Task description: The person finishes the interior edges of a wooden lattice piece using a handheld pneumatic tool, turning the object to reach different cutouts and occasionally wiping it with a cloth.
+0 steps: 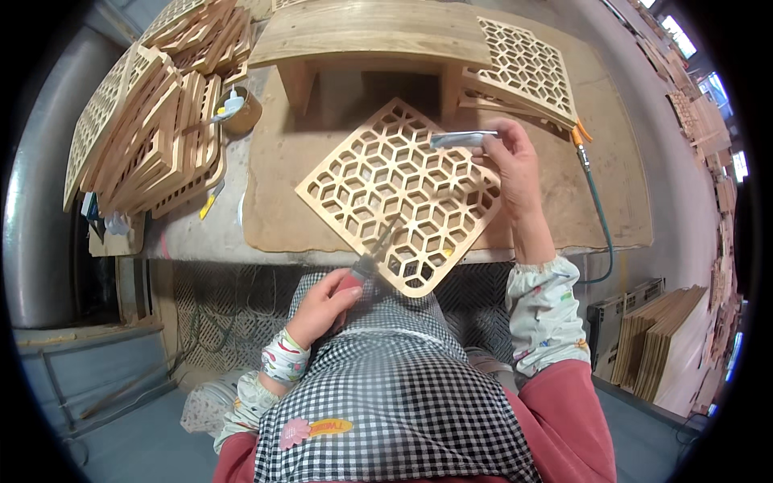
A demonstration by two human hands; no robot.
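Observation:
A square wooden lattice panel [398, 197] with hexagon-patterned cut-outs lies turned cornerwise, its near corner over the table's front edge. My left hand [322, 304] is closed around a red-handled tool [352, 278] with a dark collar and a thin shaft, which reaches over the panel's near left edge. The tool's exact kind is unclear. Above the panel's right side, my right hand [515, 161] pinches a thin grey-blue folded strip [463, 139], held by one end. Whether that hand also touches the panel's right corner cannot be made out.
A wooden bench-like stand [370, 32] rises behind the panel. Stacked lattice panels [153, 137] fill the left, beside a tub [241, 113] holding a bottle and a yellow cutter [211, 201]. More lattice [527, 68] lies back right, near an orange-tipped air hose [594, 193].

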